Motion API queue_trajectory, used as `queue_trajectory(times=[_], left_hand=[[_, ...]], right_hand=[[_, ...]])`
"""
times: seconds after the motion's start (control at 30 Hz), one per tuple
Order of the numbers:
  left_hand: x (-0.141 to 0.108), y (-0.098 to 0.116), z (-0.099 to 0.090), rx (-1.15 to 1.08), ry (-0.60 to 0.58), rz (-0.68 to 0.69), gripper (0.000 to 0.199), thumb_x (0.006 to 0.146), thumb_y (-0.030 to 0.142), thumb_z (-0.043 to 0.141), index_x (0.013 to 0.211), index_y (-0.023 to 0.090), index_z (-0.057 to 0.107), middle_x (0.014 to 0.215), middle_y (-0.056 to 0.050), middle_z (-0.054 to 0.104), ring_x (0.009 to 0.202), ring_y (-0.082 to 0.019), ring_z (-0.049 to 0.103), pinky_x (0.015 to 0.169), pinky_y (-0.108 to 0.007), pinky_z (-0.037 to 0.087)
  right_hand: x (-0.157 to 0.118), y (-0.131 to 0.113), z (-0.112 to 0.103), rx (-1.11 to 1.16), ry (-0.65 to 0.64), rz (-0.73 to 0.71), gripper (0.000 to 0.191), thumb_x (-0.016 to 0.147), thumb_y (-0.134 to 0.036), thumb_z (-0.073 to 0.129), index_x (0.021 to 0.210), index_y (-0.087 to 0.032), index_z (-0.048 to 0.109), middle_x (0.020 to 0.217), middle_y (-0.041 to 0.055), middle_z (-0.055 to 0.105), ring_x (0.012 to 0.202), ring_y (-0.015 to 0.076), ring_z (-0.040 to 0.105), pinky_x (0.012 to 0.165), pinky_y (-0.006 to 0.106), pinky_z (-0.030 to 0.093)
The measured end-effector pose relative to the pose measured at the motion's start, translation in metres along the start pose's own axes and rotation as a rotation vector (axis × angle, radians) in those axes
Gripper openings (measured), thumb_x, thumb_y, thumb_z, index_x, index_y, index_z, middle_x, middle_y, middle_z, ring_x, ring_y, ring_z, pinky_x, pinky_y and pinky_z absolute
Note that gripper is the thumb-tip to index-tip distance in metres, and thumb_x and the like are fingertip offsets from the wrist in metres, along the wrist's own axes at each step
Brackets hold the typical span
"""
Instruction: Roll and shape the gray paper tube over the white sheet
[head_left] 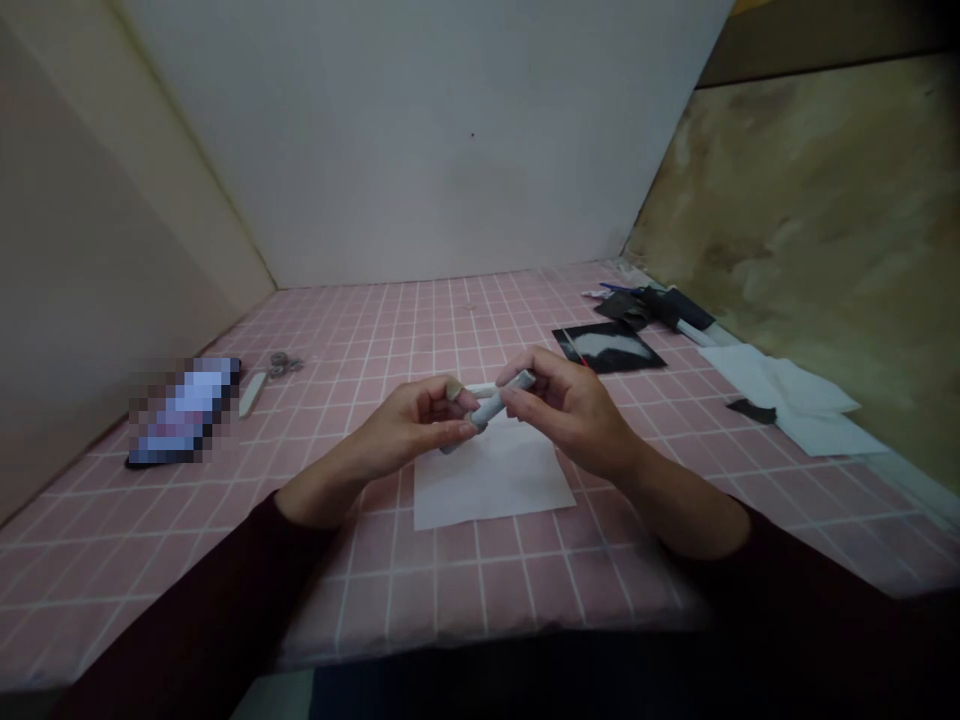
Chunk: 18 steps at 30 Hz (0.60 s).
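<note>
Both hands hold a slim, pale grey roll [491, 408] slanting up to the right, just above the table; whether it is rolled paper I cannot tell. My left hand [416, 415] pinches its lower end between thumb and fingers. Around the upper end, the thumb and fingers of my right hand [566, 410] are closed. A white sheet of paper [491, 490] lies flat beneath the hands. Just behind the roll shows a short white cylindrical piece [480, 390], partly hidden by the fingers.
On the left lie a phone [187, 410], a white strip [253, 395] and small scissors [281, 365]. A black sheet with a white patch [611, 346] rests at right, near dark scraps [626, 308]. Folded white papers [795, 400] lie by the right wall. Pink checked cloth [360, 330] covers the table.
</note>
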<state>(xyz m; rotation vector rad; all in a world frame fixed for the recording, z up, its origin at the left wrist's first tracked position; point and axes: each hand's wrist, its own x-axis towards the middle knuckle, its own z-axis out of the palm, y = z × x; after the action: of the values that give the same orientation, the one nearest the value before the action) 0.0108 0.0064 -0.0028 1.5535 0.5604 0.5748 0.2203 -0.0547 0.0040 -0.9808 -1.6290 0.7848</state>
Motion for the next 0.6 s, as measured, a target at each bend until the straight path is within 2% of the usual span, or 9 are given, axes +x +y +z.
queue_trajectory(times=[0.07, 0.2, 0.27, 0.37, 0.43, 0.57, 0.6], left_hand=[[0.0, -0.001, 0.0, 0.026, 0.029, 0.026, 0.028, 0.075, 0.026, 0.079, 0.088, 0.016, 0.057, 0.08, 0.001, 0.059, 0.068, -0.009, 0.055, 0.062, -0.022, 0.042], [0.0, -0.005, 0.0, 0.13, 0.078, 0.129, 0.027, 0.075, 0.025, 0.079, 0.085, 0.016, 0.055, 0.087, 0.0, 0.061, 0.082, -0.013, 0.06, 0.074, -0.027, 0.047], [0.0, -0.009, 0.001, 0.225, 0.118, 0.17, 0.026, 0.077, 0.026, 0.078, 0.087, 0.017, 0.056, 0.089, -0.001, 0.062, 0.086, -0.015, 0.06, 0.078, -0.029, 0.048], [-0.001, -0.012, 0.001, 0.404, 0.169, 0.218, 0.024, 0.08, 0.028, 0.077, 0.09, 0.018, 0.058, 0.091, -0.003, 0.064, 0.085, -0.016, 0.06, 0.078, -0.031, 0.048], [-0.001, -0.012, 0.001, 0.499, 0.183, 0.253, 0.023, 0.081, 0.029, 0.076, 0.092, 0.018, 0.059, 0.092, -0.003, 0.066, 0.084, -0.017, 0.061, 0.078, -0.031, 0.047], [-0.002, -0.007, 0.002, 0.587, 0.248, 0.335, 0.021, 0.081, 0.028, 0.075, 0.092, 0.019, 0.06, 0.091, -0.003, 0.067, 0.083, -0.017, 0.062, 0.077, -0.031, 0.047], [-0.003, -0.005, 0.003, 0.601, 0.263, 0.343, 0.021, 0.081, 0.028, 0.076, 0.092, 0.019, 0.06, 0.09, -0.003, 0.068, 0.082, -0.017, 0.062, 0.076, -0.031, 0.046]], right_hand=[[0.001, -0.003, -0.004, 0.013, 0.04, -0.002, 0.011, 0.089, -0.026, 0.064, 0.084, -0.017, 0.06, 0.07, -0.0024, 0.057, 0.064, 0.0111, 0.053, 0.059, 0.027, 0.042], [0.002, -0.008, -0.009, 0.041, 0.216, -0.007, 0.018, 0.088, -0.028, 0.066, 0.076, -0.019, 0.056, 0.063, -0.0036, 0.057, 0.058, 0.0101, 0.053, 0.054, 0.025, 0.04], [0.001, -0.007, -0.006, 0.015, 0.173, -0.019, 0.016, 0.088, -0.028, 0.066, 0.078, -0.019, 0.058, 0.065, -0.0033, 0.057, 0.06, 0.0102, 0.054, 0.056, 0.025, 0.042], [-0.001, -0.001, 0.0, -0.041, 0.014, 0.017, 0.014, 0.09, -0.029, 0.064, 0.083, -0.018, 0.061, 0.068, -0.0021, 0.06, 0.062, 0.0105, 0.056, 0.059, 0.026, 0.044], [0.0, 0.001, -0.001, -0.043, -0.015, 0.058, 0.016, 0.09, -0.031, 0.064, 0.083, -0.017, 0.061, 0.067, -0.0018, 0.061, 0.06, 0.0107, 0.056, 0.057, 0.026, 0.044], [0.002, -0.002, -0.007, 0.007, 0.199, 0.045, 0.017, 0.088, -0.029, 0.065, 0.077, -0.018, 0.059, 0.062, -0.0033, 0.058, 0.056, 0.0102, 0.054, 0.054, 0.025, 0.042], [0.002, -0.003, -0.006, 0.005, 0.207, 0.029, 0.016, 0.089, -0.029, 0.065, 0.078, -0.018, 0.06, 0.063, -0.0031, 0.059, 0.057, 0.0104, 0.054, 0.055, 0.025, 0.042]])
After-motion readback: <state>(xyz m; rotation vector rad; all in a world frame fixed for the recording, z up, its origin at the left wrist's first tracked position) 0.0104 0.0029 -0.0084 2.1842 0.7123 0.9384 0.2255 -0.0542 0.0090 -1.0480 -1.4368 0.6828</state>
